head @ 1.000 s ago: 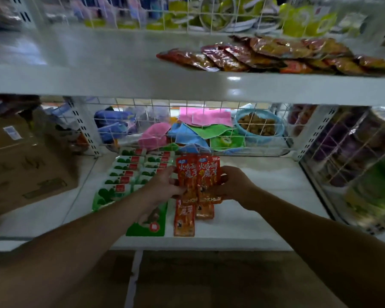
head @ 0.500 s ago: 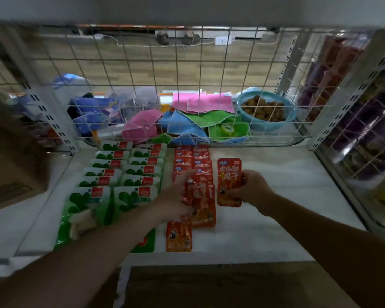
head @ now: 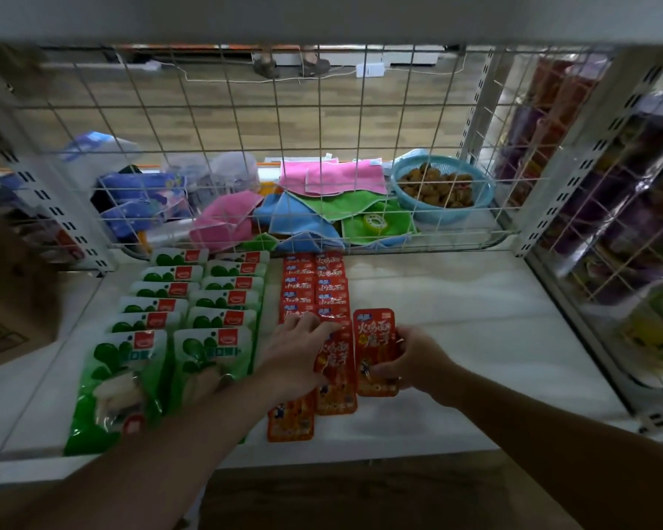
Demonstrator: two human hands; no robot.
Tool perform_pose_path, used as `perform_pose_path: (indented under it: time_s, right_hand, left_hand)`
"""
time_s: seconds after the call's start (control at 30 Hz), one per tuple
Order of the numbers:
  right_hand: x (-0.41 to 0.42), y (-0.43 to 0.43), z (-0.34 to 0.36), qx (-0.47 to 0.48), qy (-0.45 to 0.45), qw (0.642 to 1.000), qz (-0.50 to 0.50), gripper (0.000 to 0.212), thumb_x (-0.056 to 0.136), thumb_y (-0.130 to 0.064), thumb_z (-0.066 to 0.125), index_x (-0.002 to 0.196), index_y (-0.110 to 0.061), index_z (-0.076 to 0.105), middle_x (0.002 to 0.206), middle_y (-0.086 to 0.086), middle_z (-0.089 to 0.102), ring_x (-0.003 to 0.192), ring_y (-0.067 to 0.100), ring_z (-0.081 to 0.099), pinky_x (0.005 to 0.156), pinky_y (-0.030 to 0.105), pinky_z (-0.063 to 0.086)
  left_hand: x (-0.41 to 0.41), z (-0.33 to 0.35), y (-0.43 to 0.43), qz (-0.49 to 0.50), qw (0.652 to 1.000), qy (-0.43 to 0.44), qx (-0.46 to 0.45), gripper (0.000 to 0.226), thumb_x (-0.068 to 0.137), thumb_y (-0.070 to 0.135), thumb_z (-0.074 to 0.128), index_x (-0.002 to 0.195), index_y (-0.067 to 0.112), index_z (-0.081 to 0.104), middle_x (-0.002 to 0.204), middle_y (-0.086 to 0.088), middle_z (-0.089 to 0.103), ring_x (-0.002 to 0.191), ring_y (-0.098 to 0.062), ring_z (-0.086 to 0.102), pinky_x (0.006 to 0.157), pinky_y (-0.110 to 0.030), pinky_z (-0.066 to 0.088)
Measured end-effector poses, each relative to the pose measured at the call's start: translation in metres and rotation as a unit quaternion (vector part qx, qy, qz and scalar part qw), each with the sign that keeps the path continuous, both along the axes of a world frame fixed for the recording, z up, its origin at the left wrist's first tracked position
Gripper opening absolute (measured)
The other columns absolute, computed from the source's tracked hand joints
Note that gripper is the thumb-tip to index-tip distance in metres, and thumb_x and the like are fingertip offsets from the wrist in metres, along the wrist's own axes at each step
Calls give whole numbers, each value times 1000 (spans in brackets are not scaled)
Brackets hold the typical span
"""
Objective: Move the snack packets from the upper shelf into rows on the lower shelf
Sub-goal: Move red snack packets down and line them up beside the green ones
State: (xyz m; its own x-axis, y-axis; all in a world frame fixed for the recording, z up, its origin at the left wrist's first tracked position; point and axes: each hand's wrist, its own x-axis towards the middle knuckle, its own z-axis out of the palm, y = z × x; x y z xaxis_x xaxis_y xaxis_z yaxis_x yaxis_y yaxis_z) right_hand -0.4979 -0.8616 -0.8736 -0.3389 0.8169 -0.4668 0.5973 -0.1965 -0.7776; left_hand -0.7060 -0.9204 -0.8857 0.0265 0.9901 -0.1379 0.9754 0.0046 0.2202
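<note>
Right hand (head: 412, 363): fingers curled round the right edge of a red rectangular foil snack packet (head: 374, 350), gripping it. The packet sits just right of frame centre on the white lower shelf (head: 456, 300), right beside the red columns. Can't tell if it lies fully flat, because the hand covers its right edge.

Left hand (head: 295, 357): fingers stretched nearly straight, lying flat on the two columns of red snack packets (head: 332, 286), gripping nothing. It hides the near-middle of both columns, so the packets under it can't be counted.

Centre-left: two columns of green-and-white snack pouches (head: 219, 319), overlapped like tiles. The left forearm cuts across the nearest right-hand pouch.

Behind the shelf, through the white wire mesh panel (head: 322, 147): pink, blue and green folded cloths (head: 341, 177). At upper right of those is a teal plastic basket (head: 441, 215) of brown lumps, too blurry to identify.

Far right: dark wrapped goods behind mesh, smeared.

Left edge: brown cardboard box (head: 8, 311), cut off.

Top of frame: only the underside of the grey upper shelf (head: 322, 17) shows.
</note>
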Motion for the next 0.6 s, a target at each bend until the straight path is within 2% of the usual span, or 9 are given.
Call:
perform_pose_path:
  time_s: [0.2,0.37,0.5,0.6]
  right_hand:
    - [-2,-17,-9,-29,2,999,26,49,77,-5,81,116,-19,54,109,1,67,106,22,68,89,44,60]
    - [-10,-31,-17,-51,-5,998,40,52,78,-7,81,121,-17,54,112,3,68,107,22,68,89,44,60]
    - [-14,-35,-20,-16,-14,999,38,52,77,-10,83,120,-18,53,108,-3,66,104,17,66,87,35,60]
    - [-15,-37,-24,54,-64,996,41,51,77,-17,84,113,-22,49,102,-8,62,100,13,65,85,30,57]
  left_hand:
    - [-3,-3,1,-14,1000,25,-3,92,80,48,76,153,41,20,144,5,32,133,-20,27,112,-40,30]
    - [-6,-5,1,-14,1000,6,-23,95,80,49,76,155,40,18,150,6,26,139,-21,22,114,-42,28]
    - [-16,1,-2,28,997,-71,-9,97,78,47,79,155,35,22,153,8,26,142,-18,22,117,-43,28]
    - [-31,7,-8,50,995,-83,5,90,81,42,78,154,32,27,153,8,29,142,-17,22,117,-41,27]
